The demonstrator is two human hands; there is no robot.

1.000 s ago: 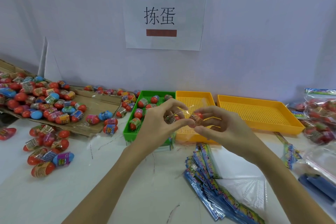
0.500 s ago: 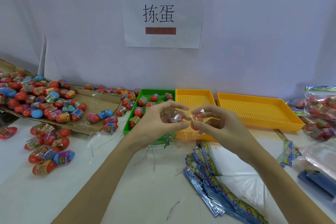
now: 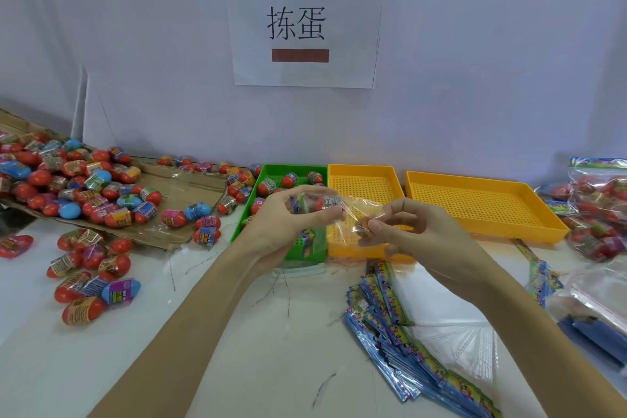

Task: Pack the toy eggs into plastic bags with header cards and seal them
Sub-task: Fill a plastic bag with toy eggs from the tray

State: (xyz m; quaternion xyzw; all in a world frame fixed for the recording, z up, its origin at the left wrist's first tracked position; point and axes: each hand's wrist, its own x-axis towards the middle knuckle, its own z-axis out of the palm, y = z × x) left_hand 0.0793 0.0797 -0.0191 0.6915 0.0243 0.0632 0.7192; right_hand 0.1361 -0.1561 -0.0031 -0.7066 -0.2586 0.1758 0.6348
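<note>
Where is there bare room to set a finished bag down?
The wide yellow tray looks empty. White table is bare between the loose eggs and header cards. The cardboard and green tray are crowded.

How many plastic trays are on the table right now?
3, in a row along the wall: a green tray holding toy eggs, a small yellow tray touching its right side, and a larger yellow tray further right. The hands partly cover two.

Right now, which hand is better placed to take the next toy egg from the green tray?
Left, probably. The left hand hangs directly over the green tray, though it holds toy eggs already. The right hand pinches the clear plastic bag over the yellow tray, farther away.
</note>
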